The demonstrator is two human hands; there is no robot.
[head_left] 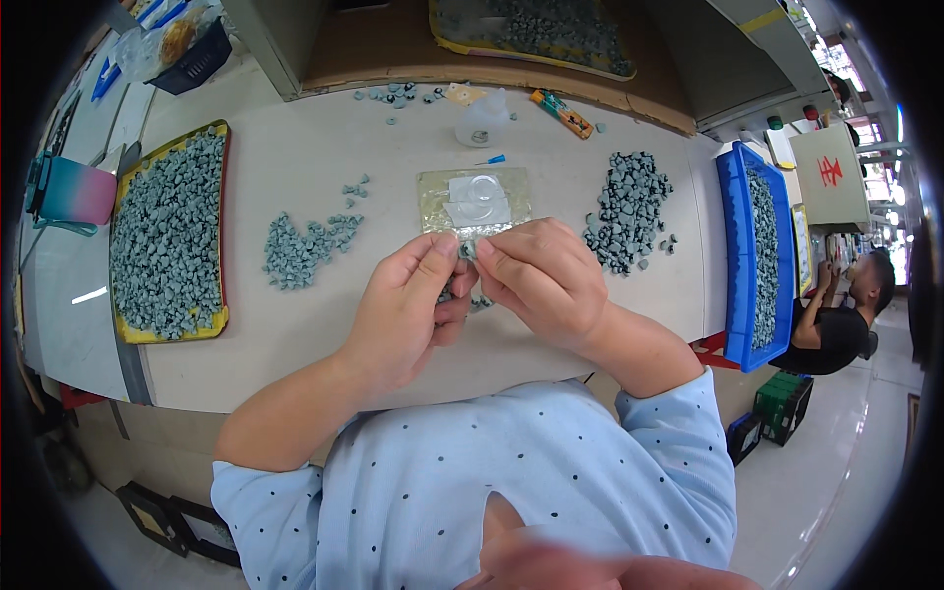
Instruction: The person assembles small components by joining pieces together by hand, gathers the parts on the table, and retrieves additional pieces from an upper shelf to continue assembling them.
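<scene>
At the middle of the table my left hand (pixel 408 300) and my right hand (pixel 551 277) meet. Between the fingertips of both is a small grey-green piece (pixel 469 250), pinched from each side. More such pieces show below, partly hidden by my left fingers. Just beyond my hands lies a yellowish clear-wrapped pad (pixel 433 197) with white paper and a clear round disc (pixel 482 189) on it. A loose pile of grey-green pieces (pixel 300 251) spreads to the left, and a darker-looking pile (pixel 629 211) lies to the right.
A yellow tray (pixel 220 324) full of pieces stands at the left, beside a pink-and-teal cup (pixel 84 192). At the right is a blue bin (pixel 737 246). Farther back are a translucent cup (pixel 482 123), a blue-tipped needle (pixel 495 159) and an orange-green packet (pixel 562 113). Another person (pixel 831 329) sits far right.
</scene>
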